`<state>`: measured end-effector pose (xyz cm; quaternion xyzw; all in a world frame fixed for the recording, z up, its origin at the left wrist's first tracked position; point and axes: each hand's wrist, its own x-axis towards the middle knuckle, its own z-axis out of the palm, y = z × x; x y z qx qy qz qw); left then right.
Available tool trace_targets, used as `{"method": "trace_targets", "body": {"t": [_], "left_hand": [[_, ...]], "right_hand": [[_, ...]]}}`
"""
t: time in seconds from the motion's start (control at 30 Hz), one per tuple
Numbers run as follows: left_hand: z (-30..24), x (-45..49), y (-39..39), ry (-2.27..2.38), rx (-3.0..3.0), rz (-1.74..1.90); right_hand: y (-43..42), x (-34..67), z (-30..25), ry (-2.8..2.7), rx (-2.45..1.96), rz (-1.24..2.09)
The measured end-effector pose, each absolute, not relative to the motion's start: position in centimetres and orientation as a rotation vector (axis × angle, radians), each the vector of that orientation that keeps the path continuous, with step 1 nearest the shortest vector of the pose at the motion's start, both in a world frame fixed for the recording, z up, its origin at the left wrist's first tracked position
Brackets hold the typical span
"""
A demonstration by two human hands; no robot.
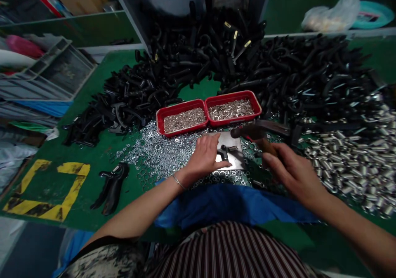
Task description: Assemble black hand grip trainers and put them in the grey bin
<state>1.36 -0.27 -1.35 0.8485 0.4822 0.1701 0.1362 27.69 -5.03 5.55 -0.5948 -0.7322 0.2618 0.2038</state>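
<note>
My right hand (pixel 287 168) is wrapped round the wooden handle of a hammer (pixel 262 131). The hammer's dark head is above the right edge of a flat metal plate (pixel 236 162). On the plate, my left hand (pixel 204 154) has its thumb and fingers about a small black part (pixel 224 152), steadying it. A short silvery spring-like piece (pixel 232 149) juts from that part's right side. The left fingers partly cover the black part, so its full shape is hidden.
Two joined red trays (pixel 206 123) of tiny metal pins stand behind the plate. Loose rings and nuts (pixel 167 152) surround it. Silver springs (pixel 349 162) heap at right; black handle parts (pixel 192 63) pile behind. One black handle assembly (pixel 113 187) lies at left, near yellow tape (pixel 74 168).
</note>
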Motion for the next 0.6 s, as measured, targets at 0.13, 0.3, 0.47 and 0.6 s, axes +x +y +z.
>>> {"method": "trace_targets", "body": {"t": [0.13,0.3,0.47,0.6], "left_hand": [[-1.9,1.4,-1.0,1.38,2.309,0.433],[-1.9,1.5,-1.0,1.366,2.262,0.404],[-0.4,1.1,-1.6,1.346,2.232,0.408],[2.3,-1.5,1.7,1.312,2.36,0.538]], "right_hand": [[-4.0,26.0,5.1,-2.307,-1.698,0.631],[-2.1,26.9,1.8,-2.306,-1.713,0.955],[-1.7,28.4,1.2,-2.299,-1.706,0.401],[-1.0,26.2,0.9,-2.531,-1.3,0.169]]}}
